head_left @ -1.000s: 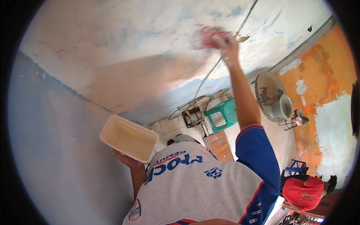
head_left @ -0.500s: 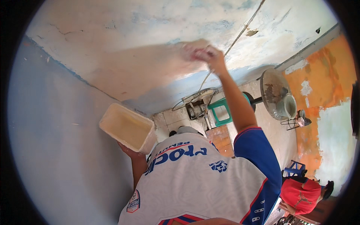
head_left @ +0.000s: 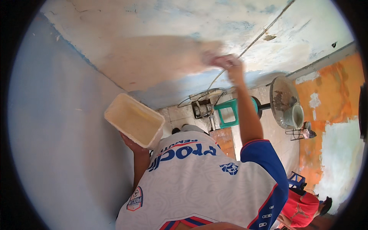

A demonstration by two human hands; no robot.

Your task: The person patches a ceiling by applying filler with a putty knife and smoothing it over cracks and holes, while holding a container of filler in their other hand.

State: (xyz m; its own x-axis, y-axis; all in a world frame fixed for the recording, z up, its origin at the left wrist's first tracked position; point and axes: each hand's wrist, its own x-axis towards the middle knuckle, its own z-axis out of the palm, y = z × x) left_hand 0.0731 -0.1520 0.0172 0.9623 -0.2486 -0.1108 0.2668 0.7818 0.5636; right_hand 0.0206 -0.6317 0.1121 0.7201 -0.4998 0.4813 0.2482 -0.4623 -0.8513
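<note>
My left hand [head_left: 132,144] grips a cream-coloured rectangular tub [head_left: 156,138] from below and the side. The tub is tilted, and a pale layer shows inside it. My raised right hand [head_left: 230,64] is at the patchy white wall [head_left: 161,17], close to a cable [head_left: 264,32] running along it. Motion smears this hand; its fingers look closed round something small and pinkish that I cannot make out. A broad shadow lies on the wall to the left of it.
A blue wall [head_left: 57,126] stands close on my left. Below are a green stool [head_left: 226,123], a small machine [head_left: 202,109] and a brown board [head_left: 223,142]. Farther right are a round table [head_left: 281,90] with a pot [head_left: 297,115], and a person in red [head_left: 301,209] near an orange wall [head_left: 329,88].
The view has shifted slightly, moving the wall rightward and down in the picture. The tub sits a little higher in my left hand. My right hand stays by the wall, still blurred.
</note>
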